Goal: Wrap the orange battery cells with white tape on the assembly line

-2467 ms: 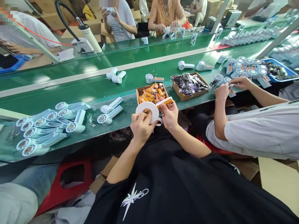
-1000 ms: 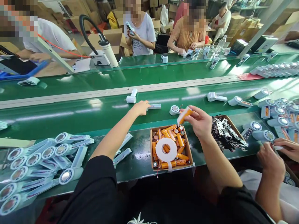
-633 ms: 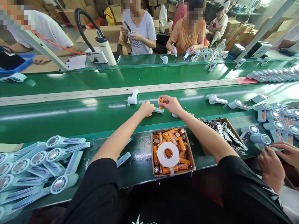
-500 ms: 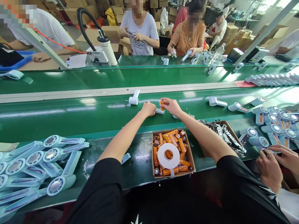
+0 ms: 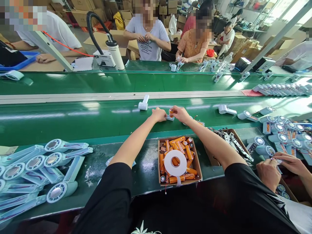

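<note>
Over the green belt, my left hand [image 5: 159,115] has its fingers closed on one end of a pale blue handheld fan handle [image 5: 170,118]. My right hand [image 5: 179,113] pinches an orange battery cell [image 5: 171,112] right above that handle; whether the two touch is hard to see. Beyond my left hand lies a pale fan body [image 5: 143,105] on the belt. Another pale piece with wires [image 5: 200,123] shows partly behind my right forearm. Closer to me stands a cardboard box [image 5: 200,169] of orange battery cells, with a white tape roll [image 5: 175,163] on top.
Several open fan bodies [image 5: 58,191] are heaped at the left; more [image 5: 278,138] lie at the right. A box of dark and silver strips [image 5: 230,139] sits by my right forearm. A co-worker's hands [image 5: 270,172] work at the lower right. People sit across the belt.
Both hands have shifted slightly right with the handle and battery cell. Less of the cell shows between my right fingers, lower against the handle. The camera view has shifted a little.
</note>
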The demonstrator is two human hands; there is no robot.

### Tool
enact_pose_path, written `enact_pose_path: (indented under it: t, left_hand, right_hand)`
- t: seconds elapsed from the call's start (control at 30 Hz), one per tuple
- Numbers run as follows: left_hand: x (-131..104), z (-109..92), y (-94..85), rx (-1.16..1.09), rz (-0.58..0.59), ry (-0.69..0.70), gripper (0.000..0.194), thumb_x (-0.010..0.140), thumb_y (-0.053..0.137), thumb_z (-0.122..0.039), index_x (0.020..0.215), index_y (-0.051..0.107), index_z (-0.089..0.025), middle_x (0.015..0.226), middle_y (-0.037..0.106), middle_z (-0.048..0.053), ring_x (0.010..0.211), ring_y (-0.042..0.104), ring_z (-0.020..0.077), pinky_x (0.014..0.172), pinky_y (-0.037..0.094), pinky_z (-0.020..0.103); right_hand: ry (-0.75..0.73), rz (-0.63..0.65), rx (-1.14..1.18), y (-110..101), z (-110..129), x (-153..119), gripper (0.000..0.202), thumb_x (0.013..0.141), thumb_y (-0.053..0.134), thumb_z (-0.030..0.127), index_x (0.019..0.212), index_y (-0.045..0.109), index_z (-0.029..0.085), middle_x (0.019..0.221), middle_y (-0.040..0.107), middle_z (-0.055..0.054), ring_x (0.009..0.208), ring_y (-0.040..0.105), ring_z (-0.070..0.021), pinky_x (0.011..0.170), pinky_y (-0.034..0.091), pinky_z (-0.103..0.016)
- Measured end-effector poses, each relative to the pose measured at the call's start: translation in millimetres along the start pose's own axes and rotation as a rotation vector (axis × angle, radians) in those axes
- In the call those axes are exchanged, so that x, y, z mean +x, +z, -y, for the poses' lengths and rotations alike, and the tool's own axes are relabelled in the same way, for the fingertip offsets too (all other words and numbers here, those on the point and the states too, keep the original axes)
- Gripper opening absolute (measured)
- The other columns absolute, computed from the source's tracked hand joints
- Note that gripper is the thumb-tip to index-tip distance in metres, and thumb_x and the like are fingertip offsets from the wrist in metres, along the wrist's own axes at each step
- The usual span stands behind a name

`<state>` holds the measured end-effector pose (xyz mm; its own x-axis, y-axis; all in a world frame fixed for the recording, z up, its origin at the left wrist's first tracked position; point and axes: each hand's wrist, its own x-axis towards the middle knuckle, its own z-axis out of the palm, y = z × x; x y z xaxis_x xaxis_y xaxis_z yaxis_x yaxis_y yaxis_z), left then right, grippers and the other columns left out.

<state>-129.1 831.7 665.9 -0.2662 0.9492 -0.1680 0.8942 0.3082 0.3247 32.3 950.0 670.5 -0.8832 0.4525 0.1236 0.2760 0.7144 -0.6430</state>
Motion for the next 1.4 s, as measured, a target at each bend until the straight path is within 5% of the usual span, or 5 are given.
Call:
enact_pose_path:
  t: [0.43, 0.67, 0.9, 1.2, 1.4]
  left_hand:
    - [17, 0, 2.1, -0.222, -0.017, -0.012, 0.016, 0.068, 0.087, -0.033, 0.080, 0.080, -0.027, 0.095, 0.077, 0.008, 0.126, 0.053, 0.0397, 0.105, 0.040, 0.052]
    - [15, -2, 7.6, -0.459, -0.184, -0.014, 0.018, 0.095, 0.056, -0.027, 0.106, 0.071, -0.023, 0.105, 0.078, 0.004, 0.095, 0.069, 0.0209, 0.086, 0.051, 0.032]
    - [27, -13, 28.5, -0.542, -0.318, -0.104, 0.016, 0.100, 0.050, -0.024, 0.107, 0.064, -0.024, 0.105, 0.077, 0.006, 0.097, 0.069, 0.0207, 0.091, 0.050, 0.034]
    - [18, 57, -32.8, -0.412, -0.437, -0.255, 0.047, 0.098, 0.049, -0.045, 0.139, 0.055, -0.022, 0.137, 0.064, 0.016, 0.133, 0.054, 0.0310, 0.109, 0.043, 0.047]
    - [-18, 61, -29.7, -0.282, -0.371, -0.266, 0.049, 0.083, 0.068, -0.034, 0.128, 0.059, -0.016, 0.134, 0.062, 0.018, 0.122, 0.058, 0.0321, 0.106, 0.043, 0.045]
  right_hand:
    - [-0.078, 0.132, -0.297, -12, -9, -13, 0.029, 0.096, 0.064, 0.030, 0.124, 0.070, 0.028, 0.109, 0.081, -0.003, 0.101, 0.075, -0.0226, 0.089, 0.054, -0.031]
    - [-0.077, 0.229, -0.457, -13, -8, -12, 0.034, 0.098, 0.063, 0.038, 0.130, 0.070, 0.029, 0.109, 0.081, -0.004, 0.098, 0.075, -0.0240, 0.086, 0.053, -0.031]
    - [-0.022, 0.371, -0.630, 3, 11, 4, 0.042, 0.097, 0.061, 0.053, 0.130, 0.072, 0.030, 0.111, 0.078, -0.016, 0.101, 0.074, -0.0348, 0.085, 0.055, -0.043]
    - [-0.013, 0.382, -0.689, -23, 12, -4, 0.036, 0.104, 0.049, 0.039, 0.128, 0.074, 0.032, 0.125, 0.075, -0.010, 0.111, 0.072, -0.0282, 0.091, 0.054, -0.036]
    - [0.038, 0.412, -0.709, -28, 24, -12, 0.038, 0.104, 0.047, 0.036, 0.128, 0.075, 0.026, 0.122, 0.077, -0.014, 0.111, 0.073, -0.0307, 0.094, 0.056, -0.040]
